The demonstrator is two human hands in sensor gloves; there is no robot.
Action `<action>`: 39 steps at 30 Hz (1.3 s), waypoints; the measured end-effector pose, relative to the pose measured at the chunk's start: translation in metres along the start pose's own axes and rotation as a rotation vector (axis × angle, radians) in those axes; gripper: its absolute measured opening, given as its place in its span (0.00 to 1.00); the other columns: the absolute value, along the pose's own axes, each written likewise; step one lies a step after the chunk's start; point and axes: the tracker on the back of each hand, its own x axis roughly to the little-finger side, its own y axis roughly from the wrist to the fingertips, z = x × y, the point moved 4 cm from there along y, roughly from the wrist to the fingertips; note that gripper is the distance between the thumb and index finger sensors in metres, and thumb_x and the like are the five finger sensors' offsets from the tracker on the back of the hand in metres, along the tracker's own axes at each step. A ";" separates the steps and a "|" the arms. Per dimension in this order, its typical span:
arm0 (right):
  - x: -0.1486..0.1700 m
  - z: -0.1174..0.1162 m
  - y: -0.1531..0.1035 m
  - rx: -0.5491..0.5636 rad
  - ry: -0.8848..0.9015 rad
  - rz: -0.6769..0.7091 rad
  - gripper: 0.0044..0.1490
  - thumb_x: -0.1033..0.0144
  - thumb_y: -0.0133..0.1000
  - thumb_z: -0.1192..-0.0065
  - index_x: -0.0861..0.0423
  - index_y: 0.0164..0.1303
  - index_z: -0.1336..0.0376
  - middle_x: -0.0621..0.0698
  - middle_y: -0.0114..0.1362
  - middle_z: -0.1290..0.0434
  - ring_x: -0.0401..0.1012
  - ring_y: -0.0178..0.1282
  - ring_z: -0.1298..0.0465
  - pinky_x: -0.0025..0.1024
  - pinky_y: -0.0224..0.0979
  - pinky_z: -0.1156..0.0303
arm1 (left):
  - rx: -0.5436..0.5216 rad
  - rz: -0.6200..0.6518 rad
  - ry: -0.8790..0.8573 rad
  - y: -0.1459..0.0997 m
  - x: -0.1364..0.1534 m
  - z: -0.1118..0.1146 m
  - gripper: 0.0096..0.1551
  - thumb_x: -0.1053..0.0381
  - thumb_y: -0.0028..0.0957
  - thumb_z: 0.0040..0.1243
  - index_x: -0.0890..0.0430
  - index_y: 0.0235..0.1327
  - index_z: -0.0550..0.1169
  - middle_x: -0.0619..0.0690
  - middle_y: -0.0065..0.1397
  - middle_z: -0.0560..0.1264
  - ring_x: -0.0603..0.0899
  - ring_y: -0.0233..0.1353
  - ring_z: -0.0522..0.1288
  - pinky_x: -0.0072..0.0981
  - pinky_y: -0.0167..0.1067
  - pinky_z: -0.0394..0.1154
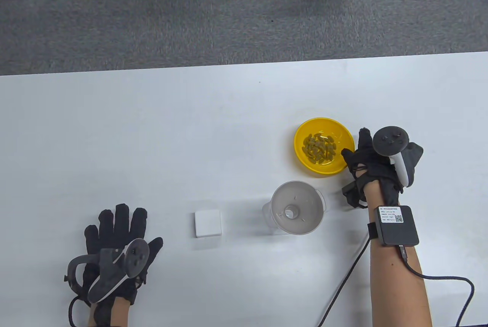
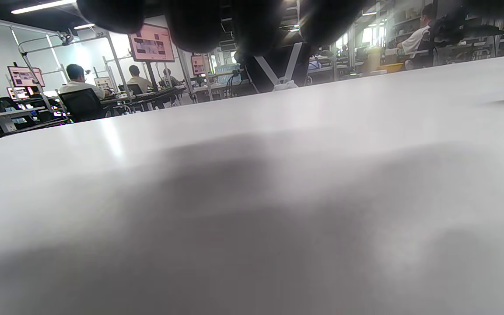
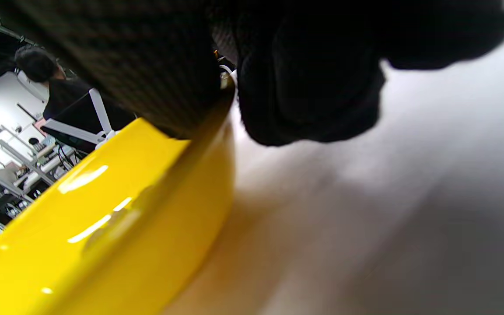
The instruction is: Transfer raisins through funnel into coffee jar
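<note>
Raisins [image 1: 319,148] in yellow bowl [image 1: 305,163], right hand [image 1: 375,163] gripping its rim, fingers largely hidden; left hand [image 1: 116,243] spread flat.

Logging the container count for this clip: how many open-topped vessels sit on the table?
2: the yellow bowl of raisins by the right hand, and the clear jar beneath the funnel.

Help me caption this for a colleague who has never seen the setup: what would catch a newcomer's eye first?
The yellow bowl of greenish raisins stands out on the white table, right of centre, with the gloved right hand at its right rim. Just in front of the bowl, a grey funnel sits in a clear jar. The left hand lies flat and spread at the near left, a small white block between it and the jar.
</note>
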 end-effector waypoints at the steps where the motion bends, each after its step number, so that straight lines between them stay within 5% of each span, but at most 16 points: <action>1: 0.002 0.001 0.000 -0.002 0.011 -0.018 0.45 0.60 0.49 0.22 0.60 0.73 0.42 0.56 0.44 0.14 0.42 0.28 0.17 0.40 0.32 0.19 | 0.001 -0.001 -0.002 0.000 0.000 -0.001 0.51 0.17 0.44 0.45 0.36 0.81 0.58 0.49 0.90 0.58 0.69 0.86 0.58 0.72 0.76 0.58; 9: 0.003 0.013 -0.008 -0.007 0.215 -0.017 0.37 0.65 0.49 0.21 0.67 0.64 0.34 0.61 0.39 0.14 0.43 0.23 0.16 0.40 0.29 0.18 | -0.012 -0.006 -0.010 -0.001 0.002 -0.003 0.50 0.17 0.44 0.46 0.36 0.81 0.59 0.49 0.90 0.58 0.69 0.85 0.58 0.71 0.75 0.59; 25: -0.094 0.116 -0.084 0.056 0.293 0.266 0.37 0.64 0.49 0.21 0.66 0.64 0.34 0.60 0.41 0.14 0.44 0.25 0.15 0.41 0.31 0.18 | -0.029 -0.015 -0.024 -0.004 0.004 -0.006 0.50 0.17 0.44 0.47 0.36 0.81 0.59 0.49 0.90 0.59 0.69 0.85 0.58 0.71 0.75 0.59; 39: -0.109 0.110 -0.164 0.152 0.339 0.473 0.35 0.64 0.49 0.20 0.64 0.62 0.33 0.60 0.41 0.15 0.45 0.26 0.15 0.41 0.32 0.18 | -0.038 -0.010 -0.022 -0.004 0.004 -0.008 0.49 0.18 0.45 0.47 0.36 0.81 0.59 0.49 0.90 0.59 0.69 0.85 0.58 0.71 0.75 0.59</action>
